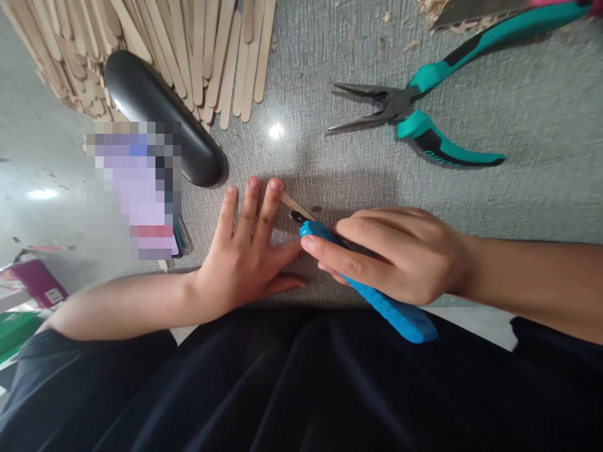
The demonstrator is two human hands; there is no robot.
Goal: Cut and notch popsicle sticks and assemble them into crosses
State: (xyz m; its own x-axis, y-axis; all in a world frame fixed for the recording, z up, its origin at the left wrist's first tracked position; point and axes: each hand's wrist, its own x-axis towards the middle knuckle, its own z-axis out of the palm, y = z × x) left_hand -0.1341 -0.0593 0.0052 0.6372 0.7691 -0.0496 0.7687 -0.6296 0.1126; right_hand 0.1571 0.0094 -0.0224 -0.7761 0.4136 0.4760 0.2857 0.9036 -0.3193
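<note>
My right hand (pixel 396 254) is wrapped round a blue utility knife (pixel 391 307), its index finger laid along the top near the front. The knife's dark tip points up and left, close over a wooden craft stick (pixel 296 206) on the table. Flat on the tabletop, with fingers spread, lies my left hand (pixel 249 251). Its index fingertip is at the upper end of the stick, and its thumb and another finger reach toward the knife. Part of the stick is hidden by the knife and hands, and I cannot make out the blade's edge.
Many craft sticks (pixel 202 50) are heaped at the back left, beside a black oblong case (pixel 162 116). A blurred-out phone-like object (pixel 139 194) lies left of my left hand. Teal-handled needle-nose pliers (pixel 400 103) rest spread at upper right, near wood shavings and a blade (pixel 475 11).
</note>
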